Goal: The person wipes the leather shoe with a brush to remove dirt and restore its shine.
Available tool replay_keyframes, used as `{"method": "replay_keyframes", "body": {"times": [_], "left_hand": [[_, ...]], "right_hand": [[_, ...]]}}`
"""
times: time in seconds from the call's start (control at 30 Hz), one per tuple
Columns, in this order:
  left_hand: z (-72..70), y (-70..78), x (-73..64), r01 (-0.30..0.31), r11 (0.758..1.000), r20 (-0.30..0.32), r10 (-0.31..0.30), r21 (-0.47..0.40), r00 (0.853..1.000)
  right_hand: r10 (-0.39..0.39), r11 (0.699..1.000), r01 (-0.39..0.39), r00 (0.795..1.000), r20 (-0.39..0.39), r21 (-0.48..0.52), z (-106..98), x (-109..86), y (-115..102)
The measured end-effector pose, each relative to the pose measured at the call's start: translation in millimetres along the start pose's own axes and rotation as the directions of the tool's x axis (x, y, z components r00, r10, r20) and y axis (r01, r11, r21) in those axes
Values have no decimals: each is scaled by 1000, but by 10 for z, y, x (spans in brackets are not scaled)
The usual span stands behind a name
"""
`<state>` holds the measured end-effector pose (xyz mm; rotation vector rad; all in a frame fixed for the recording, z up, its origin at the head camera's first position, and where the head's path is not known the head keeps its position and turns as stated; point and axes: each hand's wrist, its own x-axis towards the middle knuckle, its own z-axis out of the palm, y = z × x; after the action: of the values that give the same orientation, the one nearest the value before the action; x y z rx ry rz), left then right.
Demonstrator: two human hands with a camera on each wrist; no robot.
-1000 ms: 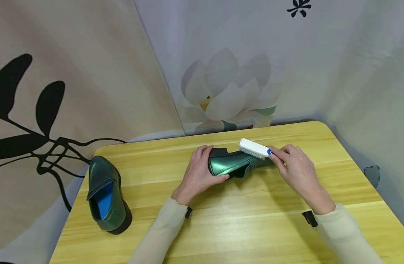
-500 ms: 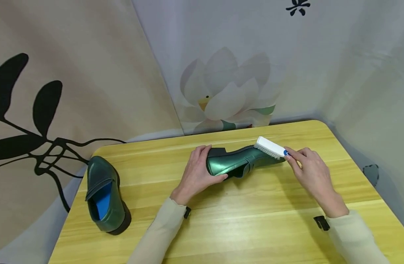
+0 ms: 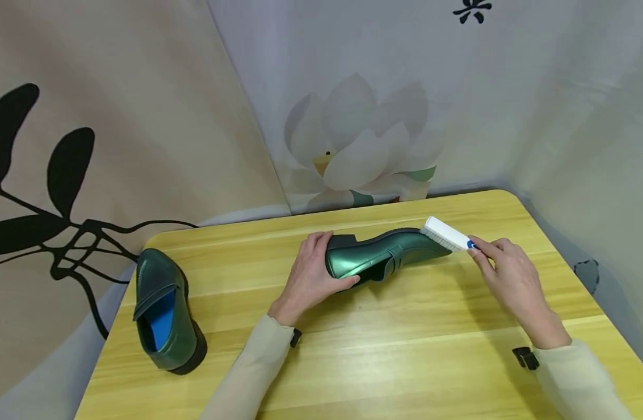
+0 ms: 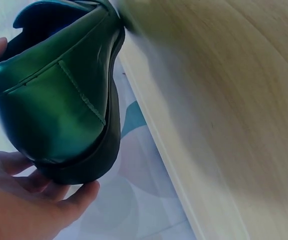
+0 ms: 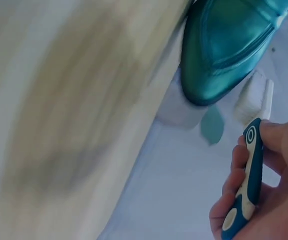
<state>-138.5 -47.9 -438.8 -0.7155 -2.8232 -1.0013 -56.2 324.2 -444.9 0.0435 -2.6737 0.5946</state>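
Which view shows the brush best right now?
The head view: the whole white brush shows, bristles at the toe of the green shoe, pinched by the right hand. The right wrist view shows only its blue-and-white handle and some bristles. The left wrist view shows none of it.

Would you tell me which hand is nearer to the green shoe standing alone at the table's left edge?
Left. The left hand grips the heel of the other shoe; the lone shoe sits beyond it. The right hand is farther right.
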Motion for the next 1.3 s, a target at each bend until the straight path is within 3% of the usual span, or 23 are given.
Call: {"method": "replay_keyframes", "body": {"times": [0.2,0.53,0.87,1.1,1.3], "left_hand": [[26,15,-13,23,999,38,-22,-22,999],[-16,-26,-12,27,1000,50,-26,-2,998],[24,4,0,68,998,45,-67,-18,997],[-6,15,25,124,992,49,-122,-32,991],[-42,29,28,129,991,54,-127,-32,990]], "right_hand": [[-9,1000,8,999,44,15,23,17,-74],[81,997,-82,984,158,3,-118,-240,334],[50,997,-59,985,163,51,-72,-66,137],[109,994,-108,978,175,-16,-122,-189,395],[110,994,-109,989,102,-19,-157,-209,438]]}}
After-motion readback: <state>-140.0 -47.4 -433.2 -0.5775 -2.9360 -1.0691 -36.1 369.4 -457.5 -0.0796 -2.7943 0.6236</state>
